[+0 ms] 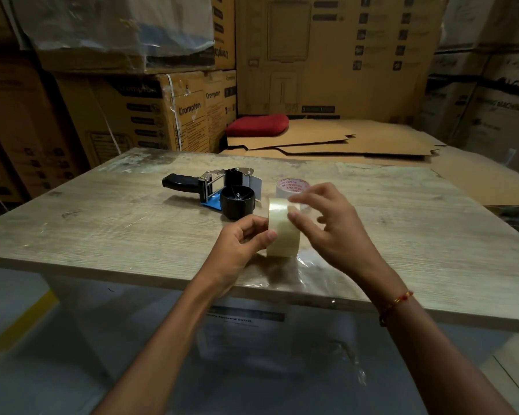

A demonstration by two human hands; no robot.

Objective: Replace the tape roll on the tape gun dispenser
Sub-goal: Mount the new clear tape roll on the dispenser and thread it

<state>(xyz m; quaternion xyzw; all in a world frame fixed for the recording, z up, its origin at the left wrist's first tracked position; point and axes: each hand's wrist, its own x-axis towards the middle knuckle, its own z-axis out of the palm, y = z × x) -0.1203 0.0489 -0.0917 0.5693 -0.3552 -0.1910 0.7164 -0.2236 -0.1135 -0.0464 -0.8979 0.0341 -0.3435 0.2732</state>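
Note:
A clear tape roll stands on edge over the wooden table. My left hand grips its left side with thumb and fingers. My right hand touches the roll's upper right edge with its fingertips; whether it pinches a tape end I cannot tell. The tape gun dispenser lies on its side just behind, black handle pointing left, its black hub bare. Behind my right hand sits an old roll core with red print, partly hidden.
Crinkled clear plastic wrap lies on the table under the roll. Flat cardboard sheets and a red cushion sit beyond the table. Stacked cartons wall in the back and both sides.

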